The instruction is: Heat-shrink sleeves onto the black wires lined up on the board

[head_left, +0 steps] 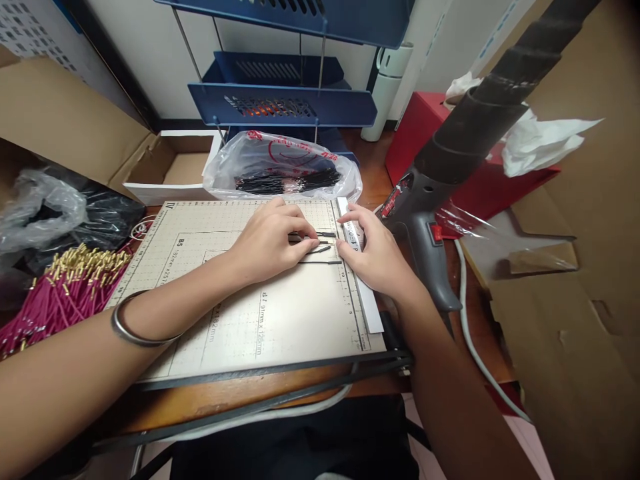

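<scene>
Several short black cords [327, 263] with thicker dark ends lie across a cream paper-cutter board [295, 313] printed with grids and sizes. My left hand [273, 241], with a metal bangle on the wrist, rests on the board, its thumb and fingers pinched on some of the cords. Their ends stick out to the right from under the fingertips. Along the board's right edge runs a white strip [371, 310]. My right hand [373, 247] lies over this strip, thumb and forefinger apart beside the cord ends, with nothing visible between them.
Behind the board sits a clear plastic bag [285, 160] of black cords, below a blue rack [285, 103]. A heat gun [435, 187] stands at right, near a red tissue box [420, 127]. Purple cords with gold tips [65, 287] are heaped at left.
</scene>
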`<state>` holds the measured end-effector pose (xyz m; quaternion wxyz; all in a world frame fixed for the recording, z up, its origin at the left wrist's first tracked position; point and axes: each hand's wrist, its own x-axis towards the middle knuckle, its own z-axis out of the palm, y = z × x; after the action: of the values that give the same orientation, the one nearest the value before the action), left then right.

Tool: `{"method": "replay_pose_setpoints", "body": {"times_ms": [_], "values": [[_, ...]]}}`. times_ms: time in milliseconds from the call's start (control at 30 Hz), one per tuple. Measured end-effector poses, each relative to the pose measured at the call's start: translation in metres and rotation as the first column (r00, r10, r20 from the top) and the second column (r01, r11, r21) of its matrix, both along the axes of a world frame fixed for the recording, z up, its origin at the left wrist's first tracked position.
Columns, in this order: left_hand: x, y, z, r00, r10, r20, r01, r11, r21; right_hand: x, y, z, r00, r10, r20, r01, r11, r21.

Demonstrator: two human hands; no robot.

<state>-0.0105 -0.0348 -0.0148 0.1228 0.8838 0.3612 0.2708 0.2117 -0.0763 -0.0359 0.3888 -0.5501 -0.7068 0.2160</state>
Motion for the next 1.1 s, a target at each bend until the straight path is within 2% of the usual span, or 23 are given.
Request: {"method": "replay_pose_setpoints", "body": {"times_ms": [300,633,800,1000,1100], "values": [[0.006,-0.001,0.000,1.000,0.017,-0.014,-0.017,1.000,0.004,-0.003,-0.001,0.002,0.998,-0.035,-0.057,0.023,0.980,-0.198],[0.006,0.000,-0.001,1.000,0.013,-0.025,-0.013,1.000,0.005,0.001,0.007,-0.018,0.971,0.010,-0.239,-0.060,0.977,-0.204],[0.008,0.000,-0.001,1.000,0.005,-0.009,-0.005,1.000,-0.001,-0.002,0.006,-0.015,0.968,0.008,-0.250,-0.062,0.975,-0.211],[0.013,0.001,0.001,1.000,-0.007,-0.026,0.006,1.000,-0.025,0.000,0.007,-0.012,0.982,0.006,-0.188,-0.052,0.969,-0.240],[0.013,0.001,0.001,0.999,0.015,-0.048,-0.017,0.999,-0.029,-0.004,0.000,0.001,0.986,-0.003,-0.167,-0.028,0.983,-0.181]]}}
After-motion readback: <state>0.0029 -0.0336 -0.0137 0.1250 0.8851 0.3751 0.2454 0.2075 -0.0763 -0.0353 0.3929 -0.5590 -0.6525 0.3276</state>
